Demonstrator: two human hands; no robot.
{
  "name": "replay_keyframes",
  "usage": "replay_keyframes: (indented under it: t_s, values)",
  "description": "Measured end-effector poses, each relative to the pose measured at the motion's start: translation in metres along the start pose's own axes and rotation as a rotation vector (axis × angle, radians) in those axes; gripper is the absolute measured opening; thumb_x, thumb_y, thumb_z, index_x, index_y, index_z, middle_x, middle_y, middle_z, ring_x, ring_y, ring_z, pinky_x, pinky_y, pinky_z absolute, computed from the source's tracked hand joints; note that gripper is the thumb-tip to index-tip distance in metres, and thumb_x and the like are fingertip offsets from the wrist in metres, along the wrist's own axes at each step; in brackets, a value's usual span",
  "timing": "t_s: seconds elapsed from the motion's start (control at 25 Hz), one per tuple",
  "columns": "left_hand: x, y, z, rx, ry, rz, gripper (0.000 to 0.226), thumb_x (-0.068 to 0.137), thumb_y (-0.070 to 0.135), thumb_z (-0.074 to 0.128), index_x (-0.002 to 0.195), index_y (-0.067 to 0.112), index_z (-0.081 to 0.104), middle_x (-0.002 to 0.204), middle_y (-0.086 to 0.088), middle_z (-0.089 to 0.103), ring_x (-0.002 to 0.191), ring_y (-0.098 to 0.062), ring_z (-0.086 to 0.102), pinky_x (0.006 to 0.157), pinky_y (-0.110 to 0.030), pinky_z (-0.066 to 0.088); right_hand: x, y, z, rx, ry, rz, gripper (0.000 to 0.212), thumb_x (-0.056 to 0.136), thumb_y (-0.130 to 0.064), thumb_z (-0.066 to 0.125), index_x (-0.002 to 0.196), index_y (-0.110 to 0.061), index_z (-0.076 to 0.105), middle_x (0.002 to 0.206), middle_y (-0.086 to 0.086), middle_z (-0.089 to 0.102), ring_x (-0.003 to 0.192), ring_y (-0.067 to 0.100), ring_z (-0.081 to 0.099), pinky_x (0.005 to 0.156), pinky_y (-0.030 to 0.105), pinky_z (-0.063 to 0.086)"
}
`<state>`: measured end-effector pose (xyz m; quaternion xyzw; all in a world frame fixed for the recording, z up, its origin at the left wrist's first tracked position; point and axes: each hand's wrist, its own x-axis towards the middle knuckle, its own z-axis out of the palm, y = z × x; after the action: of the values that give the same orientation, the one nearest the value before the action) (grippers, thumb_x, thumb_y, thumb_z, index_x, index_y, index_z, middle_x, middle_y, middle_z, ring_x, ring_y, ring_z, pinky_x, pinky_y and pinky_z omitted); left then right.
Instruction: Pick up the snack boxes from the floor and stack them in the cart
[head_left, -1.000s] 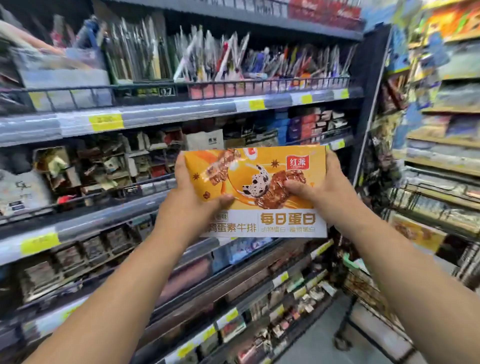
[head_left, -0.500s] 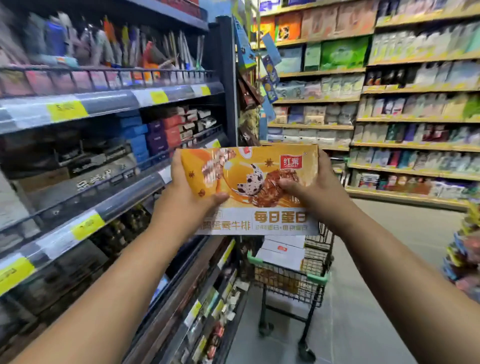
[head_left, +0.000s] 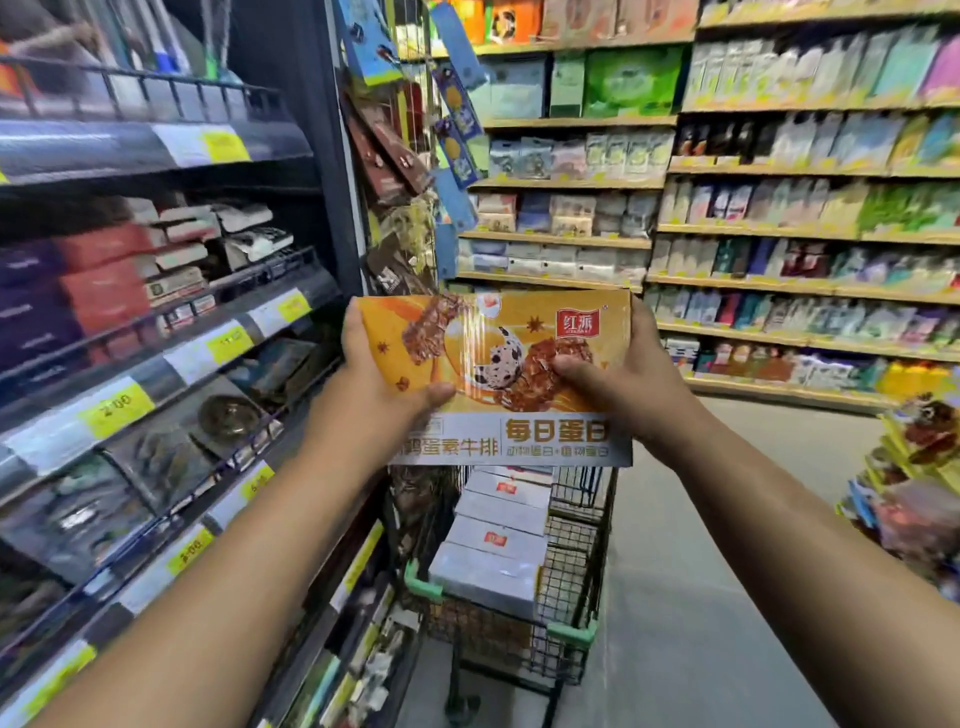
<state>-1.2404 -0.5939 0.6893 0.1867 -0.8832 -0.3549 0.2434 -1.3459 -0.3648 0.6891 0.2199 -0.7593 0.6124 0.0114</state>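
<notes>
I hold an orange and white snack box (head_left: 498, 332) upright in front of me at chest height. My left hand (head_left: 374, 395) grips its left edge with the thumb across the front. My right hand (head_left: 623, 384) grips its right edge, thumb on the picture. Below and just beyond the box stands a black wire cart (head_left: 571, 592) with green corner guards. Several snack boxes (head_left: 493, 545) lie stacked inside it, showing their pale sides. The held box hides the cart's far end.
A dark shelf unit (head_left: 156, 364) with yellow price tags runs along my left, with hanging packets (head_left: 405, 171) at its end. Wooden shelves of goods (head_left: 779, 234) line the far wall. A low display (head_left: 914, 493) stands at the right. Grey floor (head_left: 701, 597) lies beside the cart.
My view has swung right, from the left shelves towards the aisle, bringing the cart into view under the box. Both hands keep the same grip on the box.
</notes>
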Motion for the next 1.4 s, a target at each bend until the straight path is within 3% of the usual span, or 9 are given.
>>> replay_keyframes:
  t_s: [0.24, 0.36, 0.56, 0.68, 0.84, 1.04, 1.2, 1.32, 1.4]
  values:
    - [0.106, -0.034, 0.076, 0.002, -0.084, -0.016, 0.12, 0.072, 0.055, 0.075, 0.151, 0.032, -0.013, 0.135, -0.008, 0.054, 0.111, -0.033, 0.058, 0.079, -0.036, 0.047, 0.098, 0.071, 0.011, -0.029, 0.038, 0.075, 0.108, 0.059, -0.041, 0.088, 0.144, -0.032, 0.022, 0.129, 0.001, 0.059, 0.113, 0.02, 0.061, 0.101, 0.051, 0.046]
    - [0.164, -0.057, 0.114, -0.017, -0.147, -0.014, 0.119, 0.074, 0.054, 0.074, 0.15, 0.031, -0.015, 0.133, -0.009, 0.055, 0.107, -0.032, 0.059, 0.073, -0.032, 0.043, 0.148, 0.107, 0.023, -0.021, 0.065, 0.118, 0.101, 0.068, -0.022, 0.086, 0.145, -0.026, 0.021, 0.128, 0.004, 0.059, 0.111, 0.021, 0.062, 0.101, 0.051, 0.046]
    - [0.245, -0.082, 0.175, -0.037, -0.243, 0.007, 0.124, 0.072, 0.05, 0.078, 0.149, 0.032, -0.018, 0.137, -0.015, 0.052, 0.114, -0.035, 0.056, 0.088, -0.039, 0.046, 0.205, 0.159, 0.036, -0.057, 0.182, 0.253, 0.115, 0.055, -0.039, 0.089, 0.146, -0.03, 0.02, 0.128, 0.002, 0.059, 0.113, 0.022, 0.061, 0.103, 0.049, 0.045]
    - [0.281, -0.1, 0.218, -0.078, -0.303, -0.049, 0.126, 0.07, 0.043, 0.082, 0.151, 0.026, -0.013, 0.141, -0.016, 0.049, 0.122, -0.035, 0.052, 0.097, -0.04, 0.043, 0.234, 0.197, 0.042, -0.089, 0.198, 0.343, 0.107, 0.062, -0.027, 0.089, 0.144, -0.031, 0.02, 0.118, 0.0, 0.063, 0.109, 0.023, 0.061, 0.102, 0.049, 0.045]
    - [0.305, -0.122, 0.28, -0.152, -0.274, -0.127, 0.11, 0.068, 0.029, 0.086, 0.147, 0.018, 0.01, 0.131, -0.012, 0.055, 0.117, -0.031, 0.055, 0.096, -0.038, 0.046, 0.26, 0.249, 0.044, -0.115, 0.204, 0.416, 0.101, 0.067, -0.011, 0.085, 0.139, -0.036, 0.019, 0.108, -0.008, 0.058, 0.105, 0.023, 0.061, 0.099, 0.049, 0.047]
    - [0.3, -0.18, 0.353, -0.009, -0.272, -0.166, 0.109, 0.061, 0.043, 0.087, 0.138, 0.012, 0.017, 0.126, -0.016, 0.055, 0.111, -0.036, 0.057, 0.087, -0.041, 0.049, 0.269, 0.327, 0.061, -0.137, 0.192, 0.493, 0.101, 0.071, -0.005, 0.082, 0.145, -0.032, 0.018, 0.115, -0.004, 0.053, 0.103, 0.013, 0.054, 0.09, 0.027, 0.043]
    - [0.303, -0.232, 0.418, 0.036, -0.242, -0.156, 0.106, 0.063, 0.034, 0.088, 0.138, 0.0, 0.022, 0.138, -0.021, 0.038, 0.121, -0.037, 0.046, 0.094, -0.039, 0.042, 0.273, 0.408, 0.077, -0.176, 0.215, 0.537, 0.096, 0.071, -0.006, 0.082, 0.143, -0.028, 0.023, 0.107, -0.008, 0.053, 0.105, 0.014, 0.054, 0.09, 0.025, 0.044]
    - [0.301, -0.269, 0.463, 0.123, -0.247, -0.154, 0.107, 0.064, 0.042, 0.085, 0.139, -0.003, 0.022, 0.138, -0.024, 0.04, 0.123, -0.039, 0.046, 0.094, -0.04, 0.04, 0.276, 0.467, 0.086, -0.22, 0.227, 0.523, 0.094, 0.071, -0.005, 0.082, 0.143, -0.025, 0.026, 0.101, -0.018, 0.05, 0.106, 0.01, 0.052, 0.09, 0.022, 0.042]
    - [0.303, -0.287, 0.482, 0.169, -0.248, -0.149, 0.108, 0.064, 0.047, 0.083, 0.139, -0.003, 0.023, 0.137, -0.024, 0.044, 0.123, -0.04, 0.046, 0.096, -0.042, 0.041, 0.281, 0.498, 0.091, -0.253, 0.219, 0.506, 0.096, 0.07, -0.008, 0.084, 0.144, -0.025, 0.026, 0.108, -0.011, 0.052, 0.107, 0.011, 0.052, 0.089, 0.021, 0.042]
